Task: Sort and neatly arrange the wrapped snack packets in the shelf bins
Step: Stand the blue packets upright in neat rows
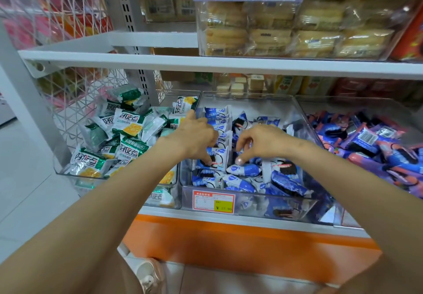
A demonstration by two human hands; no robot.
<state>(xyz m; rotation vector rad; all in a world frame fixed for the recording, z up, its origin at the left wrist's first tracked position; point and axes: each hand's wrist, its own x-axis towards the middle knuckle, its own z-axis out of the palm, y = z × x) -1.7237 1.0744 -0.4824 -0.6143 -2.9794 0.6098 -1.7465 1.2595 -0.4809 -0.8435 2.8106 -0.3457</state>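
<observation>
The middle clear bin (251,204) holds several blue-and-white snack packets. Along its left side they stand upright in a row (218,119); on the right they lie in a loose heap (283,181). My left hand (194,136) is over the row, fingers curled down onto an upright blue-and-white packet (217,158), thumb on its face. My right hand (263,142) hovers over the heap with fingers bent downward, fingertips touching or just above the packets; whether it holds one is hidden.
A left bin (68,174) is piled with green-and-white packets. A right bin (306,119) holds purple-blue packets. A white shelf board (206,63) overhangs the bins, carrying clear bins of yellow cakes. An orange base panel runs below.
</observation>
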